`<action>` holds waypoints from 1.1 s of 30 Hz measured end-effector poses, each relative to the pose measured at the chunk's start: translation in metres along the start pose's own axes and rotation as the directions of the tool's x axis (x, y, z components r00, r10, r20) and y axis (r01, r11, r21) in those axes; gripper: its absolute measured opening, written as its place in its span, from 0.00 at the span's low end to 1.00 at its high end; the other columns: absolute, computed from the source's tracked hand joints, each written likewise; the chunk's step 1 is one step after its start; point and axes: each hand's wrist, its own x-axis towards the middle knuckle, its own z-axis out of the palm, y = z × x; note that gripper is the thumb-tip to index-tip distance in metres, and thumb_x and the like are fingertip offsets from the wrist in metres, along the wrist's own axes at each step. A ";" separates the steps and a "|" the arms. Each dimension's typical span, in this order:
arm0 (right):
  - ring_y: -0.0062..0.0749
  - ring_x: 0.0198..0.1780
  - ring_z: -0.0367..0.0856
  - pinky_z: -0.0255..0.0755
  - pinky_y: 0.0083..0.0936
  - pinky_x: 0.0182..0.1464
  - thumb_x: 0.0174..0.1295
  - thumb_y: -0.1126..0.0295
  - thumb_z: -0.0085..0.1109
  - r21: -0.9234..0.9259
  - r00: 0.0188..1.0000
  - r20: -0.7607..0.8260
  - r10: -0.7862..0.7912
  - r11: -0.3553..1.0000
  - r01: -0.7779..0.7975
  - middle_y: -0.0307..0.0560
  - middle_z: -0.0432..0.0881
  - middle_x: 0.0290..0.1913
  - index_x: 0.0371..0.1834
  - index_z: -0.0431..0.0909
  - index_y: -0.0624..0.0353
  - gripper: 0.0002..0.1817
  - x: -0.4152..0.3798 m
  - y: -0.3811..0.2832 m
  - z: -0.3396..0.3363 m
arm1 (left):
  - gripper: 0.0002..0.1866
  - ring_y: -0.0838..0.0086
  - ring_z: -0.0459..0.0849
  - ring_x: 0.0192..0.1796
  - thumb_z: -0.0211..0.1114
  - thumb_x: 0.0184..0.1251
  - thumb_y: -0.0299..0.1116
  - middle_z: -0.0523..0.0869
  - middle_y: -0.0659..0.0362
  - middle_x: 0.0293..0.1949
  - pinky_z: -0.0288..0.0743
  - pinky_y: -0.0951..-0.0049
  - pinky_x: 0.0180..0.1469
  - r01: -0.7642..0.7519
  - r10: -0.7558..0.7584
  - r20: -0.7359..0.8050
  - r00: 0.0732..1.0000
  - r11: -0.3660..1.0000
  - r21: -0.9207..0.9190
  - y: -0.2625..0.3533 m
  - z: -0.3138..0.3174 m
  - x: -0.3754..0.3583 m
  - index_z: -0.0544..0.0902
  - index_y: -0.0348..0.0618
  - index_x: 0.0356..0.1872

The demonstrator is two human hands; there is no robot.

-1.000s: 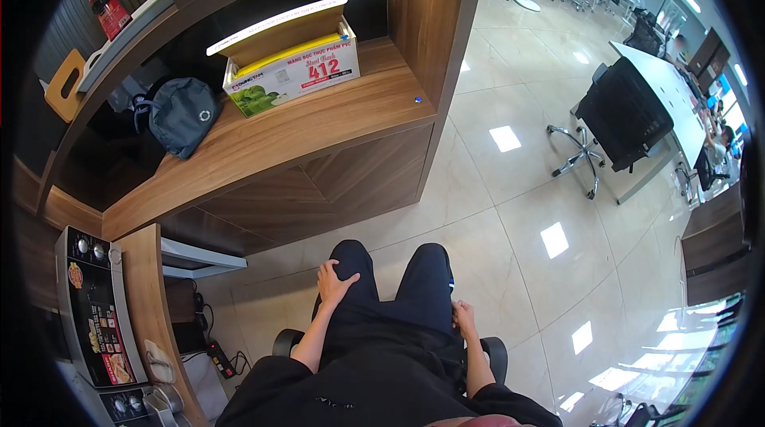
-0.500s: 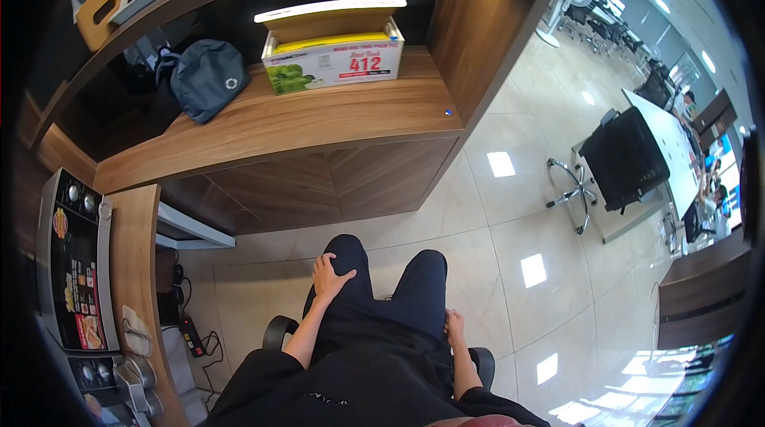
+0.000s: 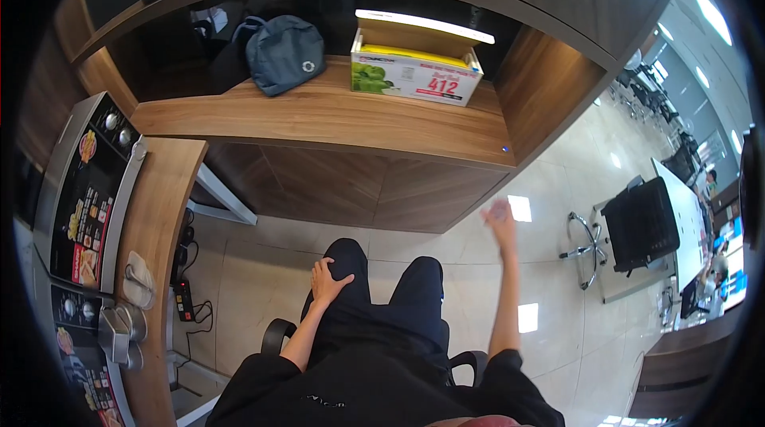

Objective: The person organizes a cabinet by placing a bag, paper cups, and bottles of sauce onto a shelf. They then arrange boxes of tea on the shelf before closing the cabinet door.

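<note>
My left hand [image 3: 328, 282] lies on my left thigh near the knee, fingers spread and nothing in it. Out in front of me to the right, my right hand [image 3: 500, 224] is raised above the floor, just short of the shelf unit's lower corner. It is blurred, but the thumb stands apart from the fingers and no object shows in it. On the wooden shelf [image 3: 319, 120] ahead stands a carton marked 412 [image 3: 414, 76], its lid up and something yellow inside. A small blue item [image 3: 504, 149] sits near the shelf's right front edge.
A grey-blue bag [image 3: 285, 54] rests left of the carton. Toaster ovens [image 3: 92, 196] stand on a wooden side table [image 3: 159, 212] at my left, above a power strip [image 3: 183, 299]. A black office chair [image 3: 641, 224] and a white desk are at the right, with people beyond.
My right hand has left the side of my right thigh and reached forward and up. My left hand stays on my thigh. The view has turned, moving the shelf contents rightward.
</note>
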 end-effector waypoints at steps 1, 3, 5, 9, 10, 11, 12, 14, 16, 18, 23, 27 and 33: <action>0.20 0.37 0.73 0.71 0.21 0.41 0.59 0.74 0.75 0.001 0.966 0.009 -0.259 0.966 0.259 0.35 0.73 0.35 0.44 0.74 0.56 0.17 0.029 -0.049 -0.005 | 0.43 0.52 0.72 0.63 0.82 0.48 0.54 0.74 0.51 0.58 0.68 0.53 0.66 0.018 -0.018 -0.014 1.000 1.000 -0.012 -0.005 -0.004 -0.002 0.69 0.48 0.62; 0.22 0.41 0.76 0.72 0.22 0.45 0.56 0.75 0.76 -0.116 0.911 -0.003 -0.412 0.905 0.409 0.38 0.76 0.37 0.48 0.75 0.55 0.20 0.064 -0.157 -0.014 | 0.43 0.52 0.72 0.63 0.82 0.48 0.54 0.74 0.51 0.57 0.68 0.53 0.66 0.051 -0.052 -0.042 0.998 0.998 -0.041 -0.011 -0.011 -0.006 0.69 0.48 0.62; 0.28 0.43 0.79 0.75 0.26 0.48 0.56 0.72 0.76 -0.243 0.804 -0.075 -0.590 0.793 0.559 0.42 0.80 0.41 0.50 0.77 0.56 0.21 0.089 -0.240 -0.017 | 0.43 0.52 0.72 0.64 0.82 0.48 0.53 0.74 0.51 0.57 0.67 0.53 0.66 0.058 -0.062 -0.074 0.995 0.997 -0.057 -0.020 -0.017 -0.008 0.69 0.48 0.61; 0.37 0.48 0.81 0.75 0.33 0.53 0.58 0.65 0.76 -0.492 0.511 -0.093 -0.854 0.486 0.722 0.45 0.82 0.46 0.50 0.79 0.55 0.20 0.136 -0.355 -0.022 | 0.43 0.52 0.72 0.64 0.83 0.48 0.53 0.74 0.51 0.57 0.67 0.54 0.67 0.086 -0.095 -0.127 0.987 0.993 -0.078 -0.036 -0.027 -0.014 0.69 0.48 0.61; 0.38 0.51 0.81 0.75 0.34 0.55 0.58 0.64 0.76 -0.516 0.434 -0.091 -0.896 0.415 0.749 0.44 0.82 0.47 0.51 0.79 0.55 0.20 0.150 -0.375 -0.022 | 0.43 0.52 0.72 0.65 0.83 0.47 0.52 0.74 0.50 0.58 0.67 0.54 0.67 0.094 -0.105 -0.139 0.985 0.992 -0.082 -0.040 -0.031 -0.016 0.69 0.48 0.61; 0.38 0.54 0.80 0.74 0.36 0.57 0.58 0.62 0.76 -0.552 0.418 -0.093 -0.904 0.396 0.734 0.44 0.81 0.47 0.51 0.79 0.55 0.21 0.159 -0.393 -0.022 | 0.43 0.52 0.72 0.65 0.83 0.47 0.52 0.74 0.50 0.58 0.67 0.54 0.67 0.101 -0.113 -0.152 0.982 0.991 -0.088 -0.043 -0.034 -0.017 0.69 0.47 0.61; 0.39 0.58 0.78 0.73 0.38 0.59 0.57 0.60 0.77 -0.588 0.399 -0.095 -0.912 0.375 0.717 0.44 0.81 0.48 0.51 0.79 0.54 0.22 0.168 -0.410 -0.021 | 0.43 0.52 0.72 0.65 0.83 0.47 0.52 0.74 0.50 0.58 0.67 0.54 0.67 0.105 -0.120 -0.164 0.979 0.990 -0.095 -0.046 -0.035 -0.018 0.69 0.47 0.61; 0.38 0.62 0.76 0.69 0.38 0.65 0.61 0.59 0.72 -0.630 0.298 -0.192 -0.935 0.350 0.693 0.44 0.82 0.51 0.52 0.80 0.54 0.19 0.184 -0.435 -0.015 | 0.43 0.51 0.71 0.65 0.83 0.47 0.52 0.75 0.50 0.58 0.67 0.54 0.67 0.115 -0.134 -0.181 0.974 0.987 -0.115 -0.054 -0.039 -0.022 0.70 0.47 0.61; 0.41 0.65 0.74 0.66 0.40 0.68 0.64 0.59 0.69 -0.711 0.132 -0.233 -0.964 0.261 0.653 0.45 0.80 0.56 0.55 0.80 0.53 0.20 0.201 -0.459 -0.011 | 0.42 0.51 0.71 0.66 0.83 0.47 0.52 0.75 0.50 0.58 0.66 0.53 0.68 0.133 -0.158 -0.190 0.969 0.982 -0.134 -0.061 -0.043 -0.024 0.70 0.47 0.60; 0.47 0.66 0.71 0.63 0.43 0.68 0.65 0.58 0.69 -0.817 -0.086 -0.198 -0.976 0.115 0.566 0.47 0.77 0.64 0.61 0.78 0.50 0.23 0.215 -0.481 -0.013 | 0.42 0.51 0.71 0.66 0.83 0.47 0.52 0.75 0.49 0.58 0.67 0.53 0.68 0.165 -0.192 -0.190 0.963 0.975 -0.148 -0.065 -0.049 -0.030 0.70 0.47 0.60; 0.52 0.78 0.58 0.51 0.46 0.78 0.74 0.68 0.51 -0.847 -0.032 -0.239 -0.970 0.193 0.495 0.55 0.62 0.78 0.76 0.64 0.57 0.27 0.226 -0.519 0.007 | 0.42 0.51 0.71 0.67 0.84 0.47 0.50 0.73 0.50 0.60 0.66 0.52 0.69 0.213 -0.247 -0.181 0.952 0.959 -0.189 -0.073 -0.063 -0.037 0.70 0.47 0.60; 0.52 0.81 0.55 0.48 0.48 0.81 0.76 0.66 0.48 -0.832 -0.089 -0.275 -0.957 0.191 0.520 0.54 0.60 0.80 0.78 0.62 0.58 0.28 0.248 -0.518 0.023 | 0.42 0.51 0.70 0.67 0.84 0.47 0.50 0.73 0.50 0.59 0.67 0.52 0.68 0.212 -0.252 -0.204 0.946 0.956 -0.202 -0.077 -0.066 -0.042 0.69 0.48 0.60; 0.51 0.80 0.58 0.50 0.48 0.79 0.77 0.66 0.45 -0.834 -0.122 -0.320 -0.939 0.219 0.507 0.54 0.65 0.78 0.76 0.66 0.58 0.25 0.246 -0.515 0.032 | 0.42 0.51 0.71 0.66 0.84 0.46 0.51 0.73 0.50 0.59 0.67 0.52 0.68 0.242 -0.282 -0.200 0.938 0.948 -0.205 -0.079 -0.070 -0.044 0.70 0.47 0.59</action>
